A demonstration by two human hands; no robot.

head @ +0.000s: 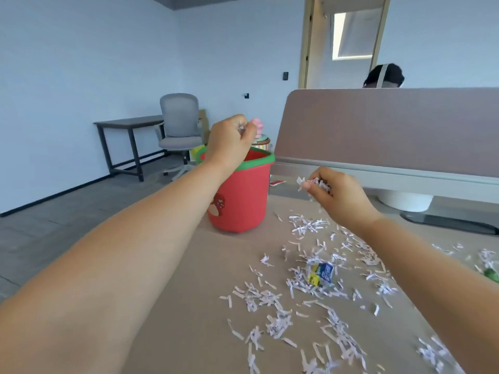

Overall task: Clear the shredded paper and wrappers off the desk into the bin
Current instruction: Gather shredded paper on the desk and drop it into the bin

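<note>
We find the shredded paper (318, 282) scattered over the right half of the tan counter (189, 306), reaching from near the bin to the near edge, with further scraps at the far right. A blue and yellow wrapper (321, 273) lies among the shreds near the middle of the scatter, and a small red wrapper (277, 182) lies flat on the counter just behind the bin. The bin (240, 198), red with a green rim, stands upright at the left edge of the counter. We note the left hand (229, 145) raised over the bin's mouth, its fingers (241, 126) closed into a fist around a small pale scrap. The right hand (337, 195) is held above the counter, to the right of the bin, its fingers (316, 184) pinched shut on a clump of paper shreds together with a red-and-white scrap. A grey-brown partition (391, 125) runs along the back of the counter. Beyond it, the top of another person's head (384, 75) is visible. An office chair (179, 130) and a dark table (127, 122) stand by the far wall.
</note>
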